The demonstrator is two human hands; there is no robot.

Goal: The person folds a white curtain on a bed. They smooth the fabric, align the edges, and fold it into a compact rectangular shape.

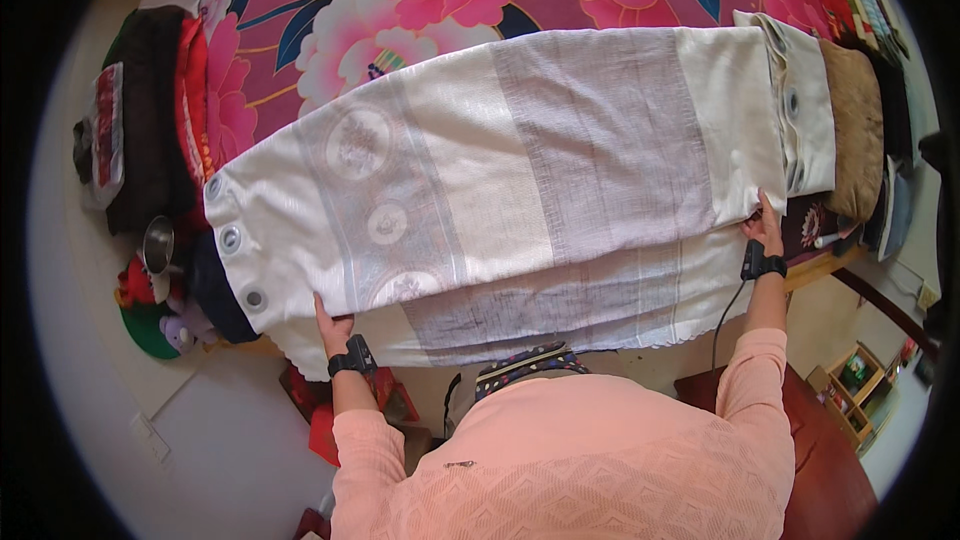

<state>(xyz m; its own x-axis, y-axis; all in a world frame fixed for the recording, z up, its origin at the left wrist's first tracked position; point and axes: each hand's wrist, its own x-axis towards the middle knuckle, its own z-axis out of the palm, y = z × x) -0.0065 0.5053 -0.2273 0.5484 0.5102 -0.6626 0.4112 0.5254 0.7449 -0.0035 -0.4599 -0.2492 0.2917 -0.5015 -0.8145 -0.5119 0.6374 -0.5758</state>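
Note:
A white and grey grommet curtain lies folded in layers across the near part of a bed with a floral cover. Metal grommets line its left end, and more show in the folded layers at the right. My left hand is at the near edge of the upper layer, low on the left, its fingers partly under the fabric. At the right end, my right hand pinches the near corner of the upper layer between thumb and fingers. A lower layer with a scalloped edge hangs towards my body.
Dark and red folded textiles, a metal bowl and plush toys sit at the left. A brown cushion borders the curtain at the right. A dark red wooden seat stands at the lower right.

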